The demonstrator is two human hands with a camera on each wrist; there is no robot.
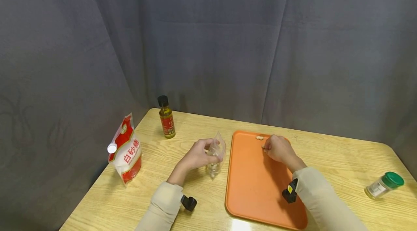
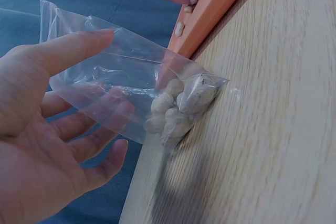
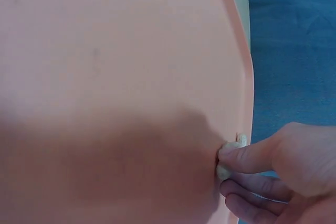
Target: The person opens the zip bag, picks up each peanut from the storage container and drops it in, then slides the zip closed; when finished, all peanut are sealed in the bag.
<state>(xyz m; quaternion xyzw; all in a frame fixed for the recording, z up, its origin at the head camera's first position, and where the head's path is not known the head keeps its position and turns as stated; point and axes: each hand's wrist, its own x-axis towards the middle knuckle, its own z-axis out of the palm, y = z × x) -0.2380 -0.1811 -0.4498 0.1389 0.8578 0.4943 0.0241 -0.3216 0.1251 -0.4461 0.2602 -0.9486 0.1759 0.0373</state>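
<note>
The orange tray (image 1: 251, 191) lies on the wooden table (image 1: 195, 126), and its far edge is close to the table's far edge. Between its left edge and the white sugar bag (image 1: 130, 153) at the table's left edge there is a wide stretch of wood. At the far left corner stands a black-capped bottle (image 1: 167, 122); near the right edge is a green-lidded jar (image 1: 384, 185), well apart from the tray.

The left hand (image 1: 198, 154) holds a clear plastic bag (image 1: 214, 166) just beside the tray's left edge, with the thumb on one side and the curved fingers on the other. The right hand (image 1: 278, 148) pinches a peanut (image 3: 223, 171) near the tray's far edge. Another peanut (image 1: 259, 138) lies between this hand and that edge, a little to the left.

The bag is upright, its peanut-filled corner pointing down to the table. The lying peanut has its long axis along the far edge; the pinched one, partly hidden, seems roughly parallel to this edge.
</note>
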